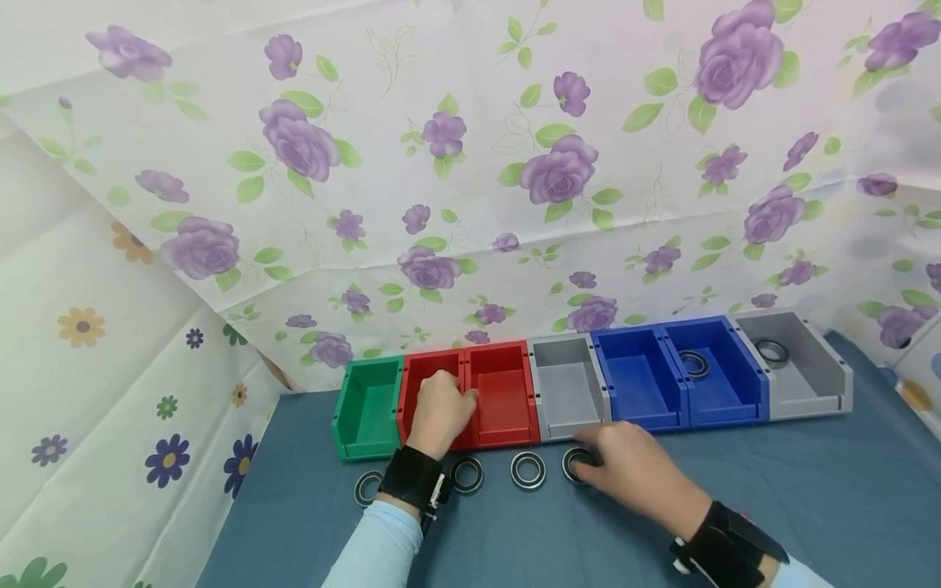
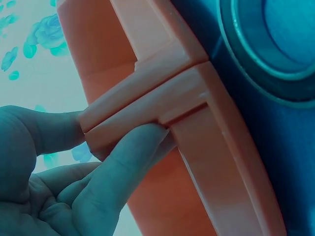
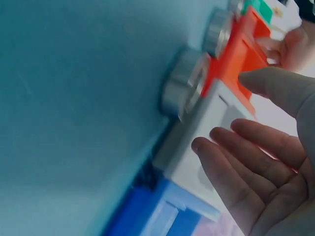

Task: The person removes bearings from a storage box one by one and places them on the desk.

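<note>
My left hand (image 1: 441,412) reaches over the left red bin (image 1: 432,369) beside the right red bin (image 1: 503,400). In the left wrist view its thumb and a finger pinch the paired red walls (image 2: 147,93) between them. A ring-shaped metal ball bearing (image 2: 246,64) lies just outside. My right hand (image 1: 632,465) hovers by another bearing (image 1: 568,465) in front of the left grey bin (image 1: 569,400), partly covering it. The right wrist view shows this hand's fingers (image 3: 246,177) extended, the thumb apart, nothing held. Three more bearings lie in the row, including one (image 1: 528,486) before the right red bin.
At the row's left end stands a green bin (image 1: 367,408). To the right are two blue bins (image 1: 639,376), the farther holding a bearing (image 1: 706,365), then a grey bin (image 1: 816,376) with another bearing (image 1: 787,353). A floral sheet (image 1: 485,196) hangs behind the blue-covered table (image 1: 500,539).
</note>
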### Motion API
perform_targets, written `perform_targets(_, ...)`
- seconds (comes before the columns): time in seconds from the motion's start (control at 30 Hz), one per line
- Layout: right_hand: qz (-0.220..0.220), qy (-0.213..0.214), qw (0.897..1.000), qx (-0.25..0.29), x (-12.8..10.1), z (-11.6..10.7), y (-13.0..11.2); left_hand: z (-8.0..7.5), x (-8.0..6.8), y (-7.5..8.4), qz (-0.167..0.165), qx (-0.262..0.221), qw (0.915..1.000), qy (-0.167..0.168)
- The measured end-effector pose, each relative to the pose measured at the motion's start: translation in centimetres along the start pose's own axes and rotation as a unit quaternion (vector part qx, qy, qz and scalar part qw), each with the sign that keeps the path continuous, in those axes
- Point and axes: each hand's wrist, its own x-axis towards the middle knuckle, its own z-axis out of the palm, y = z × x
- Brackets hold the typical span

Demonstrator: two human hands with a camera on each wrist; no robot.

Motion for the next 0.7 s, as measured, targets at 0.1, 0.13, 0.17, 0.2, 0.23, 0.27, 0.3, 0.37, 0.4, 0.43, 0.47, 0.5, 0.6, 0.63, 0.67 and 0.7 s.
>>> perform_targets(0.1, -0.011, 0.031, 0.999, 0.012, 0.4, -1.4, 0.8, 0.0, 0.1, -0.1, -0.001, -0.001, 1.0000, -0.002)
perform_targets(0.13, -0.016, 0.042, 0.999, 0.013, 0.5, -2.0, 1.1, 0.0, 0.1, -0.1, -0.002, -0.001, 1.0000, -0.003)
perform_targets(0.17, -0.021, 0.052, 0.998, 0.014, 0.7, -2.5, 1.5, 0.1, 0.1, -0.1, -0.002, -0.002, 1.0000, -0.003)
perform_targets(0.2, -0.024, 0.063, 0.998, 0.013, 0.9, -3.1, 2.0, 0.1, 0.1, -0.2, -0.001, -0.003, 1.0000, -0.003)
perform_targets(0.23, -0.024, 0.071, 0.997, 0.013, 1.1, -3.7, 2.4, 0.1, 0.1, -0.2, 0.000, -0.002, 1.0000, -0.003)
perform_targets(0.27, -0.025, 0.082, 0.996, 0.013, 1.3, -4.4, 2.9, 0.1, 0.1, -0.2, 0.001, -0.001, 1.0000, -0.002)
perform_targets(0.3, -0.025, 0.091, 0.995, 0.015, 1.5, -5.0, 3.4, 0.1, 0.1, -0.2, 0.001, 0.000, 1.0000, -0.002)
perform_targets(0.37, -0.019, 0.114, 0.993, 0.014, 1.8, -6.1, 4.4, 0.0, 0.1, -0.2, 0.001, -0.001, 1.0000, -0.002)
perform_targets(0.4, -0.012, 0.124, 0.992, 0.015, 1.9, -6.7, 4.8, 0.0, 0.1, -0.2, 0.001, -0.002, 1.0000, -0.002)
perform_targets(0.43, -0.004, 0.134, 0.991, 0.014, 1.9, -7.2, 5.3, 0.0, 0.1, -0.2, 0.000, -0.001, 1.0000, -0.002)
perform_targets(0.47, 0.004, 0.145, 0.989, 0.010, 2.0, -7.7, 5.8, 0.0, 0.0, -0.2, 0.000, -0.003, 1.0000, -0.001)
perform_targets(0.5, 0.013, 0.153, 0.988, 0.004, 2.1, -8.2, 6.3, 0.0, 0.0, -0.1, 0.000, -0.002, 1.0000, 0.000)
perform_targets(0.6, 0.040, 0.167, 0.985, -0.014, 2.3, -9.1, 8.1, 0.1, 0.0, -0.1, 0.005, -0.003, 1.0000, 0.002)
perform_targets(0.63, 0.049, 0.165, 0.985, -0.020, 2.3, -9.3, 8.7, 0.1, 0.0, -0.2, 0.007, -0.004, 1.0000, 0.002)
perform_targets(0.67, 0.057, 0.159, 0.985, -0.021, 2.4, -9.4, 9.3, 0.1, 0.0, -0.2, 0.008, -0.006, 1.0000, 0.001)
perform_targets(0.7, 0.065, 0.149, 0.986, -0.020, 2.5, -9.4, 9.8, 0.0, -0.1, -0.3, 0.008, -0.007, 0.9999, 0.001)
